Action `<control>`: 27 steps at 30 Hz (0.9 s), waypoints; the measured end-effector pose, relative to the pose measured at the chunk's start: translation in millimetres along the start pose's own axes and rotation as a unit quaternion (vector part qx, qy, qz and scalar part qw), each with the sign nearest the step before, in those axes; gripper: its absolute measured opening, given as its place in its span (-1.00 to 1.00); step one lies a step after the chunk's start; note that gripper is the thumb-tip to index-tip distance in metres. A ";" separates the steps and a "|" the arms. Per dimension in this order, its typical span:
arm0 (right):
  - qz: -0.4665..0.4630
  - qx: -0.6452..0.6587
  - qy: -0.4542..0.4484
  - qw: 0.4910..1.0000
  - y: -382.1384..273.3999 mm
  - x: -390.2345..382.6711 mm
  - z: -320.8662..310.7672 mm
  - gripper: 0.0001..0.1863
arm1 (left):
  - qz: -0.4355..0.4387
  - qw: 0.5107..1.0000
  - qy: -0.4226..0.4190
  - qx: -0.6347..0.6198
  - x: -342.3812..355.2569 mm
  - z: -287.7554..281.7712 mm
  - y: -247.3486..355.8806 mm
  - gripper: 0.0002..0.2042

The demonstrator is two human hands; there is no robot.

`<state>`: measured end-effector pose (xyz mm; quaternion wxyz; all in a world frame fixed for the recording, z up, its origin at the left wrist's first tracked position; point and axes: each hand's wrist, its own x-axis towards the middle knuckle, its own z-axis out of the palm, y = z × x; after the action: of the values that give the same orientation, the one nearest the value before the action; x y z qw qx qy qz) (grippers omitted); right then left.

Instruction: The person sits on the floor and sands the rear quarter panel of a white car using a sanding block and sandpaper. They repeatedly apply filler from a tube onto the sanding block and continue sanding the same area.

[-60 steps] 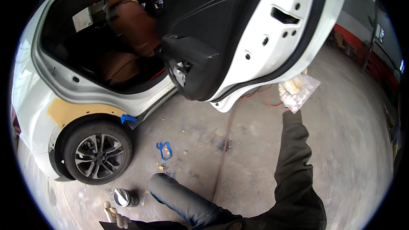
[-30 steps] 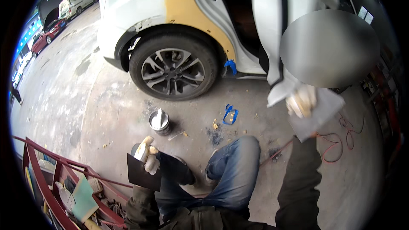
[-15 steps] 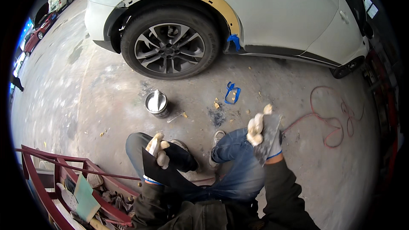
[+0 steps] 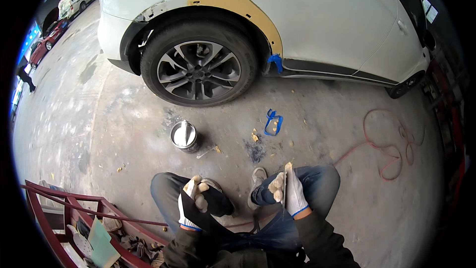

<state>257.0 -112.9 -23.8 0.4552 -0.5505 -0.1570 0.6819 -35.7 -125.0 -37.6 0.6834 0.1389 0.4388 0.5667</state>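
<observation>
White work gloves with blue cuffs cover both hands, low over my knees. My left hand [image 4: 197, 193] is closed on a flat, dark putty scraper [image 4: 191, 210], its broad face turned toward me. In my right hand [image 4: 296, 196] is another flat scraper [image 4: 284, 186], standing upright and seen nearly edge-on. The gloved fingertips look yellowish. Ahead is a white car [image 4: 317, 20] with a yellowish filler patch [image 4: 243, 2] over the rear wheel arch. An open can [image 4: 191, 144] stands on the floor with a white stick-like thing in it.
Blue strips [image 4: 273, 122] and yellowish crumbs lie on the concrete floor. A red hose [image 4: 369, 144] coils at the right. At lower left a dark red metal frame [image 4: 74, 196] holds assorted items, including a pale green sheet [image 4: 102, 242]. A person [image 4: 26, 77] is at the far left.
My right hand has come inward and lower, turning its scraper from face-on to nearly edge-on. My left hand has shifted slightly right. The whole view has tipped slightly, so the car sits lower.
</observation>
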 end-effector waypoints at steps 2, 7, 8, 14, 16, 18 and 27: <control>0.002 -0.053 0.015 0.998 1.9 2.0 0.6 -0.37 | -0.008 0.999 0.038 0.015 2.0 3.9 -0.4 -0.71; 0.040 0.108 0.041 0.993 9.7 2.6 22.8 -0.49 | 0.008 0.990 0.134 0.032 21.0 2.8 -11.7 -0.68; 0.043 0.128 0.039 0.990 12.5 2.5 24.0 -0.51 | 0.001 0.989 0.148 0.001 26.3 3.9 -13.0 -0.69; 0.043 0.220 -0.111 0.968 32.3 -9.1 28.3 -0.55 | 0.033 0.981 0.179 0.069 59.2 37.2 -35.4 -0.74; 0.056 0.278 -0.114 0.952 47.0 -11.8 33.4 -0.58 | 0.056 0.981 0.179 0.055 77.5 31.8 -63.6 -0.74; 0.021 0.248 -0.121 0.961 60.0 -12.9 34.0 -0.66 | 0.071 0.979 0.175 0.083 84.0 43.3 -76.7 -0.77; -0.033 0.251 -0.051 0.966 72.0 -9.0 28.2 -0.75 | 0.140 0.949 0.154 0.236 83.1 64.2 -104.7 -0.70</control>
<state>199.4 -150.5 -60.1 0.5927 -0.3772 -0.0218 0.7113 79.0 -64.3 -109.3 0.4690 0.2675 0.6359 0.5515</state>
